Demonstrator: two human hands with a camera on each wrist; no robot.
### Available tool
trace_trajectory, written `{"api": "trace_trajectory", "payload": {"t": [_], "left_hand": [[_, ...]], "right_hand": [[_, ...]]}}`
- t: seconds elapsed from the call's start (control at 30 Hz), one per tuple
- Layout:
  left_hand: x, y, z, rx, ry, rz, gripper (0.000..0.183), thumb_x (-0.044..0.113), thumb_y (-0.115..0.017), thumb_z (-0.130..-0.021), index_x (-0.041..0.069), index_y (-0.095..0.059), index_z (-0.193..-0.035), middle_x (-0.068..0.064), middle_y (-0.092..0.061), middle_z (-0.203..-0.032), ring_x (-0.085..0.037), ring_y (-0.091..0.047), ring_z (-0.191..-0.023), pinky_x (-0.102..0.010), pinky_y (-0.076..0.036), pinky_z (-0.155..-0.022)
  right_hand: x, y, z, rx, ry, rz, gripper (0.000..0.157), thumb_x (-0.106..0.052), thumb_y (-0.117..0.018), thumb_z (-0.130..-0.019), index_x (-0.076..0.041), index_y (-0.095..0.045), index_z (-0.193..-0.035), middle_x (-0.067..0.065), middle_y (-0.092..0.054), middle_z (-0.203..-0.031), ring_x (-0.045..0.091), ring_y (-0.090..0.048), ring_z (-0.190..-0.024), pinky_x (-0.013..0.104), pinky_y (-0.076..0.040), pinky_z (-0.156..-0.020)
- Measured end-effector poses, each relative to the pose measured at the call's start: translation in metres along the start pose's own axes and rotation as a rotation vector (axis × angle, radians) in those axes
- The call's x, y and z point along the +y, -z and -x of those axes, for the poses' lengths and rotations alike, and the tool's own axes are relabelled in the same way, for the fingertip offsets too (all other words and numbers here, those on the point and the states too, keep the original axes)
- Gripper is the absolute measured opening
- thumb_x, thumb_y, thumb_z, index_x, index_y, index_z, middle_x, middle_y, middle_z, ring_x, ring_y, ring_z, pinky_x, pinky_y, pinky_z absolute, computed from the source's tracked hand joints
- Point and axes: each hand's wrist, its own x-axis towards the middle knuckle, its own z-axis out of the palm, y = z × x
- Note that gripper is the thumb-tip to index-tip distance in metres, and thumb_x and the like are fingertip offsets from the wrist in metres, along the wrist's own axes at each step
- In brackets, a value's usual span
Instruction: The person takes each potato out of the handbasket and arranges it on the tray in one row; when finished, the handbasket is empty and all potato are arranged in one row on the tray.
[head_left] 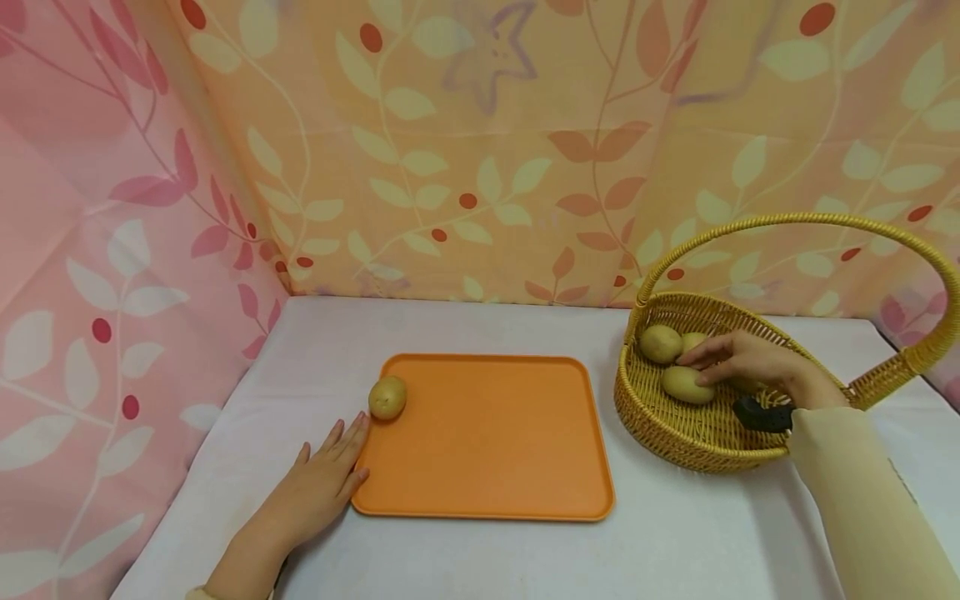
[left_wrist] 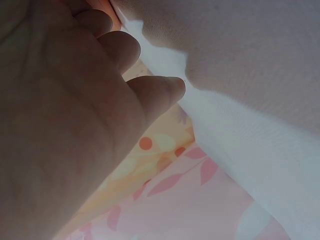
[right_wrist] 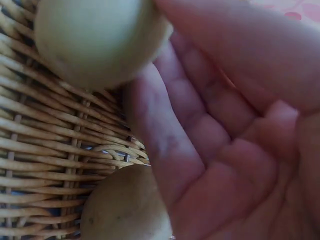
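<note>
We saw a white tablecloth (left_wrist: 235, 135) with a grey shadow across its upper part. Left of the tablecloth we had the left hand (left_wrist: 75, 110), dimly lit, fingers pointing toward it. We glimpsed an orange edge (left_wrist: 114, 14) at the tablecloth's upper left, and yellow fabric (left_wrist: 131, 172) and pink fabric (left_wrist: 210, 210) to its lower left.

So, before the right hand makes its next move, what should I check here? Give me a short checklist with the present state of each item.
1. Right hand on a basket potato: ok, thumb and finger pinch it.
2. Pinch firm enough to lift: cannot tell from stills.
3. Basket potato out of the basket: not ok, it is inside.
4. Left hand at the tray: ok, it touches the left edge.
5. Tray potato well away from the rim: not ok, it sits right at the left rim.
6. Room on the tray: ok, the middle and right are bare.
</note>
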Motion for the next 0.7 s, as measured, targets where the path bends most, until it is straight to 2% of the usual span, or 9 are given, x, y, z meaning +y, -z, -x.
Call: {"api": "trace_trajectory", "payload": {"t": [0.2, 0.5, 0.7], "left_hand": [[0.0000, 0.0005, 0.0003, -0.003, 0.006, -0.003, 0.062, 0.024, -0.054, -0.096, -0.001, -0.028, -0.147, -0.016, -0.034, -0.148, -0.040, -0.028, -0.136, -0.071, -0.021, -0.098], [-0.0014, -0.0001, 0.0002, 0.002, 0.008, -0.009, 0.061, 0.025, -0.053, -0.096, 0.000, -0.028, -0.147, -0.016, -0.034, -0.148, -0.039, -0.028, -0.136, -0.071, -0.021, -0.098], [-0.0008, -0.0011, -0.0002, 0.006, 0.003, -0.003, 0.061, 0.024, -0.053, -0.096, 0.000, -0.029, -0.147, -0.015, -0.033, -0.148, -0.039, -0.027, -0.136, -0.071, -0.021, -0.098]], "right_hand": [[0.0023, -0.0021, -0.0026, -0.170, -0.059, 0.007, 0.049, -0.011, -0.071, -0.083, 0.011, -0.055, -0.123, 0.017, -0.060, -0.118, 0.003, -0.054, -0.100, 0.021, -0.046, -0.081], [0.0003, -0.0024, -0.0029, -0.200, -0.103, -0.055, 0.055, -0.012, -0.072, -0.082, 0.014, -0.050, -0.126, 0.015, -0.059, -0.116, 0.007, -0.057, -0.097, 0.025, -0.049, -0.080], [-0.0014, 0.0001, 0.0010, -0.181, -0.088, 0.009, 0.052, -0.014, -0.072, -0.082, 0.013, -0.053, -0.122, 0.016, -0.061, -0.114, 0.012, -0.057, -0.099, 0.025, -0.050, -0.078]]}}
